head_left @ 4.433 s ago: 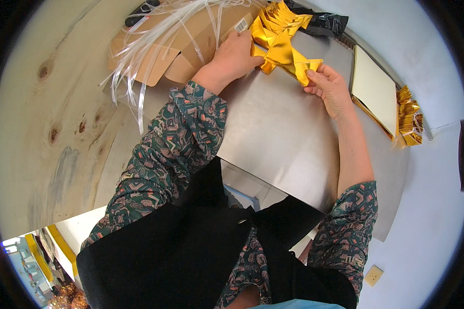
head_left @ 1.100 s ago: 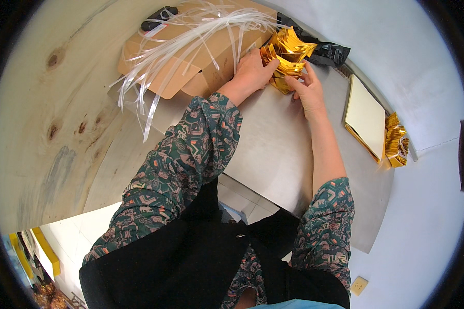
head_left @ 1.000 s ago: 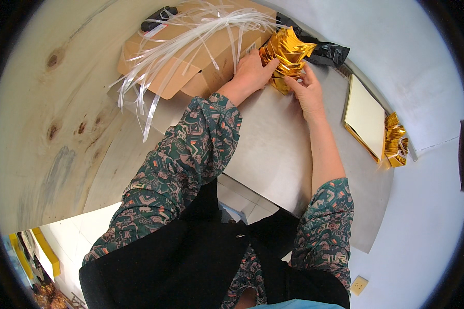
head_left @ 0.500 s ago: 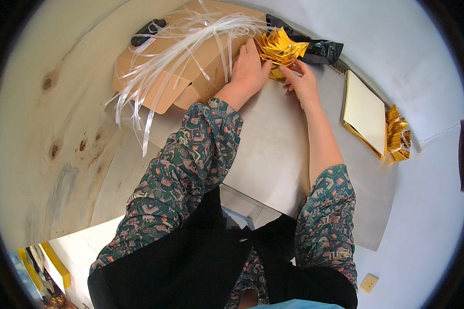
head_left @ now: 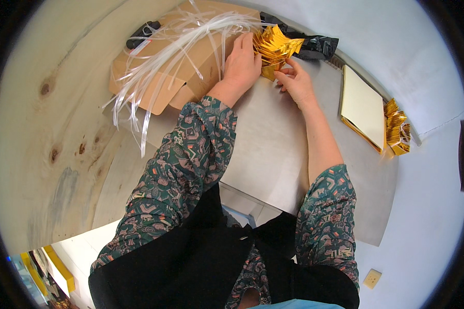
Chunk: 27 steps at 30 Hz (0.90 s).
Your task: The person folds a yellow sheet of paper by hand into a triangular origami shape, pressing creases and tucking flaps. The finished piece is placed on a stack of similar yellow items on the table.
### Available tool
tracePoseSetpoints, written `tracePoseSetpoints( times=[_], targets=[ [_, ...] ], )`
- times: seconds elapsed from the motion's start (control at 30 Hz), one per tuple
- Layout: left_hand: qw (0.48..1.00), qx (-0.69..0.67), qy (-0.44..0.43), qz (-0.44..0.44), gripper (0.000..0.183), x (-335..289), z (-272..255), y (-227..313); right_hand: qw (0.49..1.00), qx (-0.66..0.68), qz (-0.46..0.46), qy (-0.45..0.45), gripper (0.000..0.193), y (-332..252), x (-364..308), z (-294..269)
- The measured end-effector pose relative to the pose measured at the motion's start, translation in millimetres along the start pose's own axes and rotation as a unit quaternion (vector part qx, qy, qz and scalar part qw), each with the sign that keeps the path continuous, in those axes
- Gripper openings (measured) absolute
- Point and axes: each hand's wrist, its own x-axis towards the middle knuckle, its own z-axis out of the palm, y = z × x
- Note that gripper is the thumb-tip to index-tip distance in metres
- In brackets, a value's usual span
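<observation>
A bundle of folded, shiny gold foil pieces (head_left: 277,44) stands at the far middle of the metal table, its leaves fanned and jagged. My left hand (head_left: 242,64) is pressed to the bundle's left side, fingers reaching behind and thumb in front, partly hiding it. At the lower right corner, my right hand (head_left: 296,82) has thumb and forefinger drawn together at the edge of a gold piece. The remaining fingers of that hand curl below. How firmly either hand grips is hard to see.
Left of my hands, a brown cardboard box (head_left: 162,92) carries a heap of clear plastic straps (head_left: 191,41) and a black object (head_left: 143,34). Black plastic (head_left: 319,46) lies behind the bundle. Rightward are a cream paper stack (head_left: 362,108) and more gold foil pieces (head_left: 396,129) by the wall.
The bundle, box and table sit slightly further left in view. My right thumb and forefinger have shifted down and left along the bundle's lower corner; my left hand keeps its place beside it.
</observation>
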Motion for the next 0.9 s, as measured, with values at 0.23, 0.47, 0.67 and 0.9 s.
tracePoseSetpoints(
  times=[0.23,0.47,0.67,0.9],
  targets=[
    [1.0,0.004,0.004,0.03,0.051,-7.2,1.9,12.3,1.0,0.0,-0.014,0.022,0.071,6.4,-1.5,1.3],
    [0.997,0.015,0.015,0.07,0.037,-6.0,7.4,3.1,1.0,-0.006,0.022,0.017,0.067,2.2,-4.1,1.2],
    [0.998,-0.002,0.029,0.06,0.033,-5.9,3.0,3.4,0.997,-0.073,0.025,0.016,0.068,-6.3,-8.6,4.6],
    [0.994,-0.051,0.054,0.085,0.024,-4.4,4.1,6.3,0.994,-0.1,0.027,0.015,0.071,-5.2,-8.1,1.3]
  ],
)
